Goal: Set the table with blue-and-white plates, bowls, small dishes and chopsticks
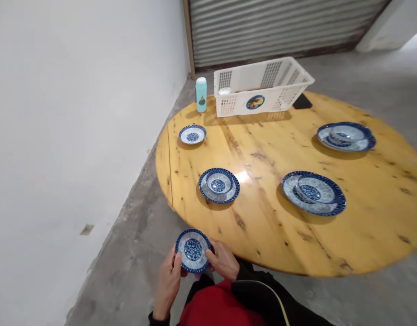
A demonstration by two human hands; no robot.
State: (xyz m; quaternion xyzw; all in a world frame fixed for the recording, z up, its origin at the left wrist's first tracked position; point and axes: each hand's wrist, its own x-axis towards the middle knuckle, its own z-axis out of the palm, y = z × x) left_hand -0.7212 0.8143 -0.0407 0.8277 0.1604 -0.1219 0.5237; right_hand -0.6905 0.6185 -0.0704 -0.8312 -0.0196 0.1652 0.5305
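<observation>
I hold a small blue-and-white patterned dish (192,250) in front of my body, off the near left edge of the round wooden table (262,149). My left hand (168,283) grips its left rim with the fingers closed. My right hand (224,259) grips its right rim, fingers curled round it. On the table nearest to the hands is a small dish stacked on a plate (219,185). A single small dish (192,134) lies farther back on the left.
Two larger blue plates with bowls on them lie at the middle right (313,193) and far right (346,136). A white plastic basket (262,86), a teal bottle (201,94) and a dark flat object (302,101) are at the far edge. White wall on the left, concrete floor around.
</observation>
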